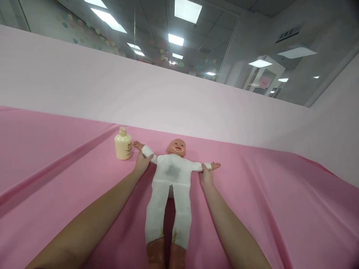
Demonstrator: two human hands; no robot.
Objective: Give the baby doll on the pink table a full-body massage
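A baby doll [171, 172] in a white cloth suit lies on its back, head at the far end and arms spread to both sides. A grey patch marks its chest, and its brown lower legs run out of view at the bottom. My left hand [143, 161] is closed around the doll's arm on the left, below the wrist. On the other side, my right hand [206, 175] grips the opposite forearm near the cuff. Some fingers of both hands are hidden behind the sleeves. Just left of the doll's hand stands a cream pump bottle [123, 145], upright and untouched.
Pink cloth [246, 209] with several folds covers the surface under the doll. Behind it rises a low white wall [168, 101], topped by a glass pane [157, 37] that shows ceiling lights.
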